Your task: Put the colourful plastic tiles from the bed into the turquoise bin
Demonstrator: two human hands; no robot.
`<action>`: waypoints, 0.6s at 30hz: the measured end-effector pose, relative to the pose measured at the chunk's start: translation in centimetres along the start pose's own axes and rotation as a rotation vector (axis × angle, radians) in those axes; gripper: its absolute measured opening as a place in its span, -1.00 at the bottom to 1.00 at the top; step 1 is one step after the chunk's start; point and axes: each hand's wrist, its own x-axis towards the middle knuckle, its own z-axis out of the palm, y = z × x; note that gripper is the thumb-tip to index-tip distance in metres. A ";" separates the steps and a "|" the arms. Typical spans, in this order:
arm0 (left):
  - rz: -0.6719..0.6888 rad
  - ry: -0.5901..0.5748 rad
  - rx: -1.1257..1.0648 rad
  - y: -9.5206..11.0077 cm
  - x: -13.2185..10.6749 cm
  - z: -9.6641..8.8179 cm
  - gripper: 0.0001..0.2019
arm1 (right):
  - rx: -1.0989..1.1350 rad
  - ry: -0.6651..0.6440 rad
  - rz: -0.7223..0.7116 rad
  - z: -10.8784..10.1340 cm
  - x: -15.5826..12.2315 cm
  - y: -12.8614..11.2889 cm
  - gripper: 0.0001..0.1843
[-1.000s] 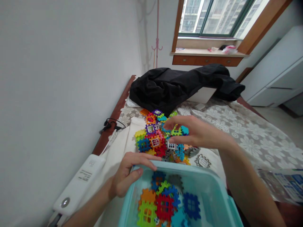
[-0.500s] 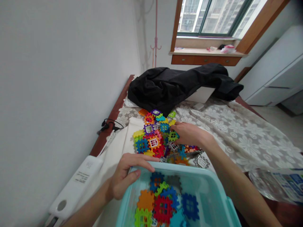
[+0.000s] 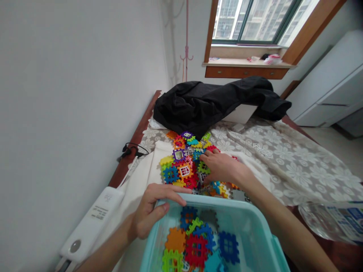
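Note:
A teal plastic bin (image 3: 256,211) stands close to me, with several interlocking plastic tiles in it, among them a red tile (image 3: 196,250), an orange tile (image 3: 175,239) and a dark blue tile (image 3: 228,247). My left hand (image 3: 154,206) grips its far left corner, thumb inside and fingers along the rim. Beyond the bin lies a loose heap of colourful toothed tiles, with an orange window tile (image 3: 185,171) and a blue tile (image 3: 170,174) on it. My right hand (image 3: 221,166) rests on the heap's right side, thumb and fingers apart around a green tile (image 3: 203,167). Its fingertips are partly hidden.
Black cloth (image 3: 198,102) lies across the bed behind the heap. A white power strip (image 3: 92,221) and a black cable (image 3: 129,150) sit along the left edge by the wall. At right lies a clear plastic bottle (image 3: 320,223). Patterned bedding (image 3: 297,162) spreads to the right.
My right hand has shifted slightly toward me on the heap, and tiles around it have moved; a red tile now shows behind it. My left hand stays on the bin.

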 end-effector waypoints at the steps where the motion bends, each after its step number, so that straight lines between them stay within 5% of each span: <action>1: 0.001 0.001 0.003 -0.1 -0.1 0.0 -0.68 | -0.025 0.013 -0.007 0.0 0.1 -0.3 -0.34; 9: 0.020 -0.004 -0.009 -0.4 -0.2 0.0 -0.68 | 0.017 -0.023 -0.144 -1.0 0.2 1.0 -0.62; 18: 0.038 -0.012 -0.047 -0.4 0.1 0.1 -0.67 | 0.251 0.182 -0.267 -3.6 -0.6 2.2 -0.84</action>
